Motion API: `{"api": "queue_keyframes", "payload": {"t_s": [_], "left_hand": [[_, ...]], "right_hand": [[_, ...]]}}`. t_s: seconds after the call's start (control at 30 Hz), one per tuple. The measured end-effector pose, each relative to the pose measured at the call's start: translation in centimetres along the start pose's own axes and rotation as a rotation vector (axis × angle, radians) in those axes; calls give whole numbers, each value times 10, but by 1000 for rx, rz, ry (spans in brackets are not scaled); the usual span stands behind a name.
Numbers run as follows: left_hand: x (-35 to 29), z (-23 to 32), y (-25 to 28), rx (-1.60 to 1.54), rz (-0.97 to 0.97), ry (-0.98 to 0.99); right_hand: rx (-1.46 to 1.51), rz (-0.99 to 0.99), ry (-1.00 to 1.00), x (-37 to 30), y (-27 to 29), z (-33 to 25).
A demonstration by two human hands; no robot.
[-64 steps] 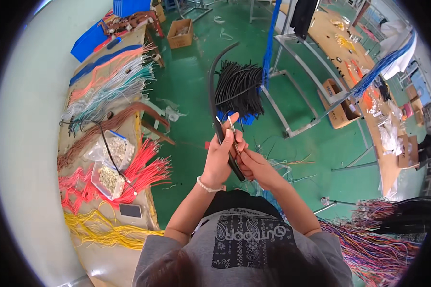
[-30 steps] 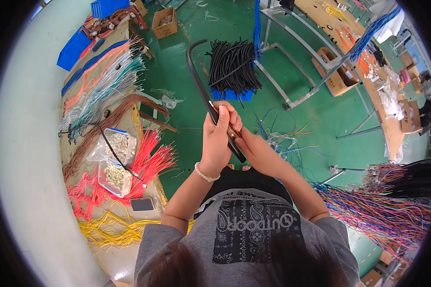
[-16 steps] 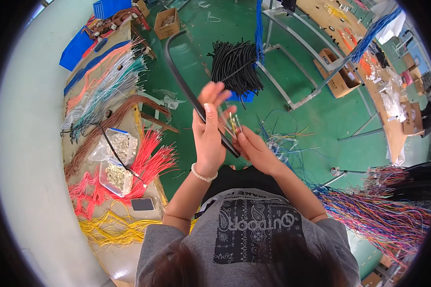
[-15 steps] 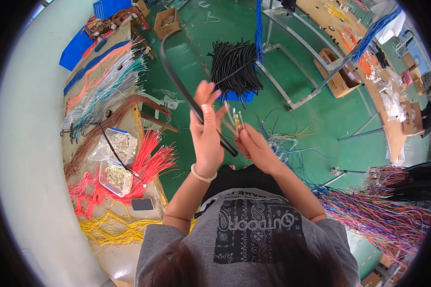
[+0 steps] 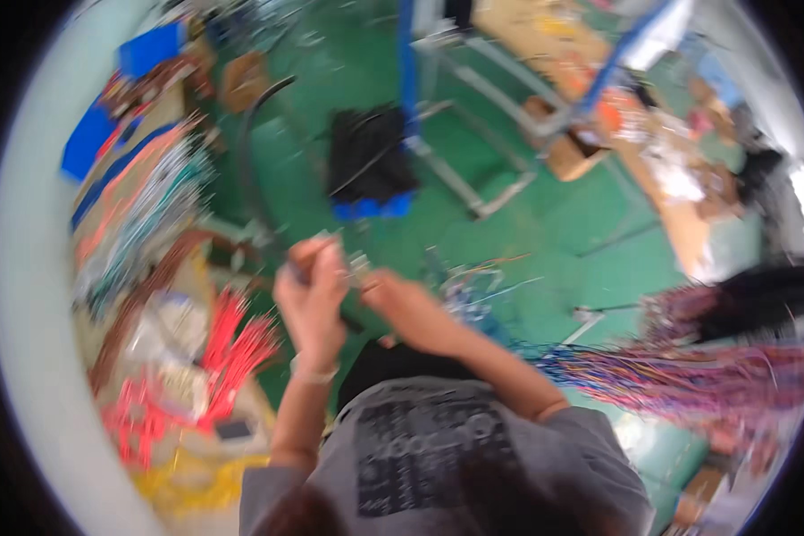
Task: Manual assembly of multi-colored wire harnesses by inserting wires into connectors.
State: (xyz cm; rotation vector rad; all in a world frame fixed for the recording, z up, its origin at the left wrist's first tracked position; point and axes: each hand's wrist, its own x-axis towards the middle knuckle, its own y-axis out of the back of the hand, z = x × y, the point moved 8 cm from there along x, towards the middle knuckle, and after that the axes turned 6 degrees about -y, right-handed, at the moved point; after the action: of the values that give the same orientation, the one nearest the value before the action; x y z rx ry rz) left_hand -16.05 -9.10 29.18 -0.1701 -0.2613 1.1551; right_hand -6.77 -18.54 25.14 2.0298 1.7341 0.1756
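Note:
My left hand [image 5: 313, 308] is closed round a curved black tube [image 5: 252, 179]. The tube's long end arcs upward past my fingers, and its short end shows below the hand. Close beside it, my right hand [image 5: 402, 304] is pinched on thin wires with pale ends [image 5: 359, 263]. Motion blurs both hands, so whether those wires touch the tube cannot be made out.
A left-hand bench carries red wires [image 5: 237, 348], yellow wires [image 5: 188, 482] and plastic tubs of small pale parts [image 5: 174, 326]. Ahead, black tubes [image 5: 366, 156] lie piled on a blue bin beside a metal frame [image 5: 451, 174]. Multicoloured wires [image 5: 670, 375] hang at right.
The whole view has shifted and blurred, with surroundings sliding left. My left hand's raised fingers have folded in near the wire ends. Both hands keep their hold.

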Motion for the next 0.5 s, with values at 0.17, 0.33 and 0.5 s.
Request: {"api": "queue_keyframes", "payload": {"t_s": [0.17, 0.33, 0.5], "left_hand": [[0, 8, -19, -41, -21, -36], [3, 0, -35, -95, -165, -28], [-5, -7, -51, -171, -239, -43]], "right_hand": [[117, 66, 87, -3, 11, -2], [215, 54, 151, -13, 25, -7], [351, 67, 221, -11, 27, -5]]}}
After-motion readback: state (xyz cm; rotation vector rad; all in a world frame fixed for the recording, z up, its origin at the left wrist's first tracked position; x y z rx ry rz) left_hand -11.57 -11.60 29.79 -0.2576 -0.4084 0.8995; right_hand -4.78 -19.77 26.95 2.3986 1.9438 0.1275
